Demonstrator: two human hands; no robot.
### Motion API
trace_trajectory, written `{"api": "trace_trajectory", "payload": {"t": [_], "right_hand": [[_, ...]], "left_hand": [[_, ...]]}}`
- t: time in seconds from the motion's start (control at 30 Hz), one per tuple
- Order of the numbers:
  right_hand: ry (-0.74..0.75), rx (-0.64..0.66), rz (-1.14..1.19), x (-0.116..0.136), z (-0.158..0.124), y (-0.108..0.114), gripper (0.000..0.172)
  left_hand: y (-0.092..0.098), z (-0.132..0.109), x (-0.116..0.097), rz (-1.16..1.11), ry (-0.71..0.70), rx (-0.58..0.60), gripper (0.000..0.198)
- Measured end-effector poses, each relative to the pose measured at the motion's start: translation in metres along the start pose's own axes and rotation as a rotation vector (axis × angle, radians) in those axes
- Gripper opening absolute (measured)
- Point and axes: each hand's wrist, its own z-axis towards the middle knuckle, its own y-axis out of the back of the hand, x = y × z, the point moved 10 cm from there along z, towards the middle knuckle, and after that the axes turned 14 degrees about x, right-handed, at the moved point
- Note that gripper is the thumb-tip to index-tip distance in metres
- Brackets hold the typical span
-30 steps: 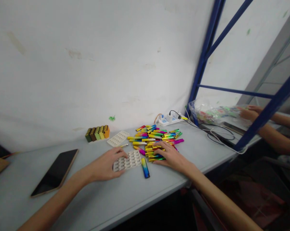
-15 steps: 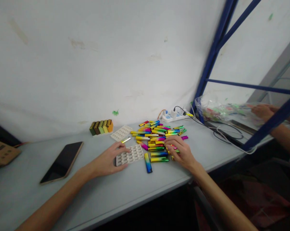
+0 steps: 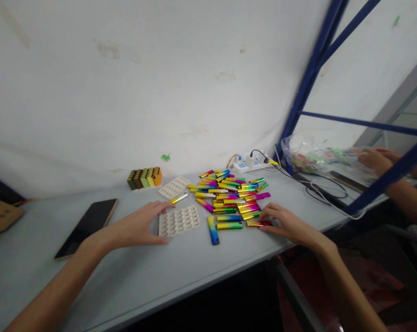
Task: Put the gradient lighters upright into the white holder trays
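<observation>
A pale tray (image 3: 179, 221) with rows of oval holes lies flat on the table. My left hand (image 3: 139, 227) is at its left end, thumb and fingers spread apart around that end. Just beyond the fingertips lies a single yellow-and-silver lighter (image 3: 179, 198). To the right is a loose pile of shiny lighters (image 3: 229, 196) in gradient colours. At the pile's near right side my right hand (image 3: 284, 222) pinches a red-and-yellow lighter (image 3: 255, 224), partly hidden by the fingers. A yellow-and-blue lighter (image 3: 213, 230) lies between tray and pile.
A second pale tray (image 3: 174, 187) lies behind the first. Against the wall stands a block of upright green, brown and orange lighters (image 3: 145, 179). A phone (image 3: 87, 228) and cardboard box (image 3: 2, 216) are left; a power strip (image 3: 251, 163) and blue frame (image 3: 300, 92) right. Another person's hands (image 3: 376, 159) are beyond.
My left hand has drawn back left with its fingers wider apart, and the tray has shifted slightly left. My right hand has moved right, off the pile's middle to the red-and-yellow lighter.
</observation>
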Motion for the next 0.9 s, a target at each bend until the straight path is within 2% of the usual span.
{"api": "trace_trajectory", "payload": {"t": [0.07,0.17,0.33,0.43,0.53,0.6,0.67,0.77,0.83,0.9], "right_hand": [[-0.024,0.035,0.017,-0.001,0.005,-0.004,0.024],[-0.066,0.025,0.041,0.001,0.007,0.002,0.031],[-0.079,-0.015,0.108,0.007,0.022,0.016,0.037],[0.018,-0.097,0.119,0.026,0.053,0.029,0.034],[0.128,-0.16,0.158,0.051,0.1,0.04,0.035],[0.178,-0.172,0.274,0.064,0.135,0.044,0.038],[0.258,-0.095,0.43,0.08,0.168,0.037,0.043],[0.35,-0.025,0.676,0.101,0.199,0.024,0.044],[0.388,0.072,0.84,0.112,0.208,0.005,0.044],[0.418,0.141,0.91,0.123,0.21,-0.013,0.044]], "left_hand": [[0.0,-0.001,0.002,-0.008,0.02,0.015,0.078],[-0.002,0.001,-0.002,-0.004,0.033,0.046,0.068],[-0.006,0.011,-0.017,-0.002,0.022,-0.01,0.07],[-0.009,0.015,-0.019,-0.038,0.001,-0.048,0.073],[-0.012,0.017,-0.019,-0.063,-0.023,-0.062,0.073],[-0.013,0.016,-0.019,-0.068,-0.025,-0.064,0.074],[-0.012,0.015,-0.019,-0.066,-0.02,-0.072,0.073],[-0.01,0.012,-0.021,-0.06,-0.018,-0.086,0.071],[-0.01,0.012,-0.02,-0.057,-0.018,-0.094,0.071],[-0.01,0.012,-0.019,-0.056,-0.019,-0.109,0.071]]}}
